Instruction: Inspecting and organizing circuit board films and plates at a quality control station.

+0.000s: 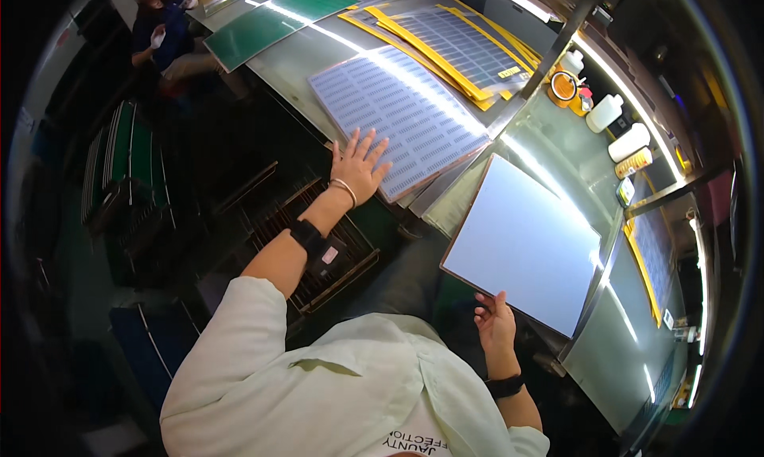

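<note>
With its fingers spread, my left hand [360, 167] rests on the near edge of a pale panel printed with rows of small dark marks [418, 111]. That printed panel lies flat on the worktop. My right hand [496, 322] grips the near edge of a blank, pale blue-white panel [521, 234] with a thin copper-coloured edge, thumb on top and fingers curled around the rim. The blank panel sits to the right of the printed one and reaches over the front edge of the worktop.
Yellow-edged printed sheets [458, 47] lie behind the printed panel, and a green panel [278, 27] lies farther left. White bottles [605, 113] and a tape roll [563, 87] line the back right. Racks of panels [131, 166] stand at left; another person [167, 39] sits beyond.
</note>
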